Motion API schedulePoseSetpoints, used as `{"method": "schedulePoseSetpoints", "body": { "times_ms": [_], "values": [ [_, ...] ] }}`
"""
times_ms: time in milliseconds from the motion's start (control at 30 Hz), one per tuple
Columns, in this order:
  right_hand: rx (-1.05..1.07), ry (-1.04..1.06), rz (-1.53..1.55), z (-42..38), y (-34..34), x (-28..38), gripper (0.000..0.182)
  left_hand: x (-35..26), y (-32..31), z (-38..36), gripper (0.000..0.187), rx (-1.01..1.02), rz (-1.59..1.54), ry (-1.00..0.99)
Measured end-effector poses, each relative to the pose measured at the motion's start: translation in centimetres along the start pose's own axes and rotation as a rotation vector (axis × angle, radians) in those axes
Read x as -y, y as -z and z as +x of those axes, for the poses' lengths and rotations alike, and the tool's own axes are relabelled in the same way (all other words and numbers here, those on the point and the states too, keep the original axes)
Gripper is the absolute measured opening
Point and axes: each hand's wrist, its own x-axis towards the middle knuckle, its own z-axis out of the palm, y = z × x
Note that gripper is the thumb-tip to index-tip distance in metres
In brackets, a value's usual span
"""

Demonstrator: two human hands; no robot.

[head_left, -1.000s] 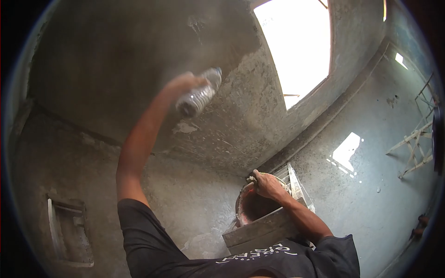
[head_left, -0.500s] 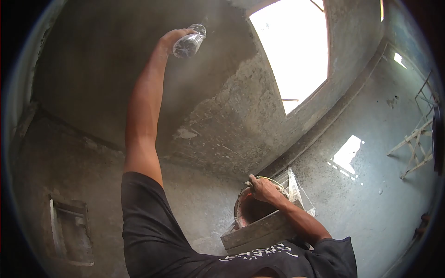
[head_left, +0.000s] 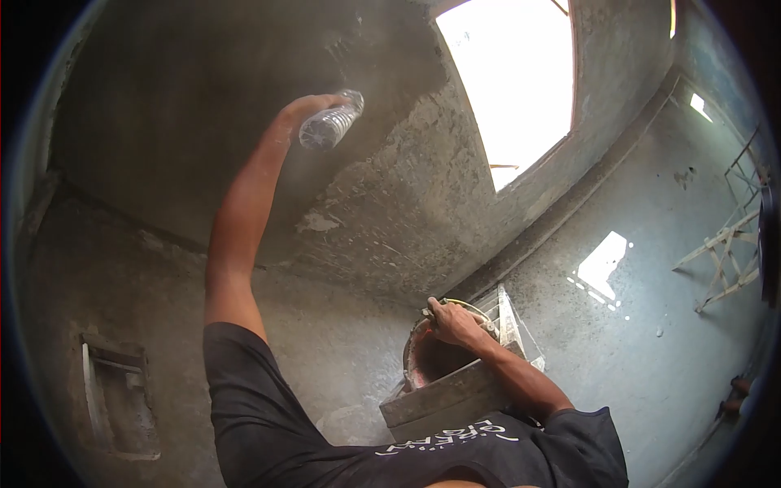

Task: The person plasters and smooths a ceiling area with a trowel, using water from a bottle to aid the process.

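Note:
My left hand (head_left: 316, 104) is raised on a stretched arm, wrapped round a clear plastic bottle (head_left: 328, 128) that tilts in front of the dark, damp-looking part of the wall (head_left: 187, 106). Lower right, my right hand (head_left: 457, 322) is closed at the upper rim of a round bucket (head_left: 413, 358), near its thin yellowish handle. A small dark, dirty piece shows by the fingertips; whether it is a separate item is unclear. The bucket's inside is reddish and shadowed, and its contents cannot be made out.
Beside the bucket are a wooden board (head_left: 455, 394) and a pale upright piece (head_left: 510, 320). A bright opening (head_left: 521, 89) is at the upper right. A wooden trestle (head_left: 726, 252) stands at far right. A framed recess (head_left: 122, 398) sits in the lower left wall.
My left hand and the bottle have moved lower in view. My right hand stays at the bucket rim, and the whole view has shifted slightly.

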Motion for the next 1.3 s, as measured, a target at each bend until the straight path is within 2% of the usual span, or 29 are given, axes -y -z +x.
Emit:
{"method": "schedulePoseSetpoints", "body": {
  "times_ms": [33,267,367,433,533,567,600,667,733,800,833,867,933,967,1033,1067,1167,1233,1300],
  "values": [
    [0.011,0.000,0.001,0.1,-0.1,-0.1,0.040,0.3,-0.2,0.0,0.033,0.142,0.063,0.032],
    [0.050,-0.081,-0.024,0.2,0.1,0.3,0.042,-0.8,2.2,3.6,0.035,0.189,-0.279,-0.177],
    [-0.019,-0.022,-0.055,0.3,-0.6,-0.5,0.043,-4.8,4.6,3.6,0.034,0.065,-0.179,-0.310],
    [-0.066,0.037,-0.066,0.4,-1.0,-1.0,0.043,-5.5,6.5,6.9,0.031,0.008,-0.067,-0.107],
    [-0.096,0.050,-0.066,0.6,-1.2,-1.3,0.041,-3.9,5.4,5.5,0.030,-0.043,-0.099,-0.099],
    [-0.107,0.068,-0.045,0.5,-1.3,-1.4,0.041,-2.9,4.7,4.8,0.038,-0.158,-0.072,-0.107],
    [-0.118,0.087,-0.025,0.5,-1.3,-1.6,0.040,-1.2,4.1,4.9,0.038,-0.164,-0.073,-0.103],
    [-0.155,0.094,0.045,0.5,-1.9,-2.8,0.034,2.5,2.6,4.7,0.052,-0.293,0.117,-0.269],
    [-0.191,0.104,0.113,0.7,-1.5,-2.7,0.029,4.9,-2.7,-1.0,0.064,-0.423,-0.058,-0.415],
    [-0.269,-0.154,0.507,0.7,0.0,-2.3,0.023,11.3,-5.4,-0.8,0.066,-0.575,-0.066,-0.497],
    [-0.296,-0.169,0.875,1.5,-0.6,-4.1,0.020,12.4,-7.1,-3.6,0.061,-0.568,-0.136,-0.544],
    [-0.244,-0.369,1.021,0.4,4.0,0.3,0.017,13.2,-8.9,-6.8,0.056,-0.553,-0.203,-0.587],
    [-0.286,-0.223,1.404,2.6,3.2,-4.6,0.013,15.8,-11.8,-10.5,0.050,-0.570,-0.327,-0.569],
    [-0.290,-0.232,1.514,2.6,5.3,-3.1,0.013,17.4,-13.3,-12.3,0.044,-0.597,-0.428,-0.566],
    [-0.260,-0.165,1.498,3.7,7.7,-2.7,0.018,20.5,-16.7,-16.4,0.042,-0.626,-0.424,-0.447],
    [-0.319,-0.222,1.506,3.5,9.2,-1.4,0.023,20.9,-17.6,-17.0,0.041,-0.685,-0.407,-0.419],
    [-0.310,-0.162,1.505,3.9,11.5,0.4,0.027,24.5,-21.7,-19.1,0.038,-0.752,-0.457,-0.383],
    [-0.233,-0.076,1.358,4.3,11.6,-0.5,0.029,26.1,-23.7,-19.9,0.037,-0.730,-0.508,-0.341],
    [-0.249,-0.124,1.306,4.1,11.5,-0.2,0.030,27.0,-24.9,-20.6,0.036,-0.677,-0.629,-0.310]
  ]
}}
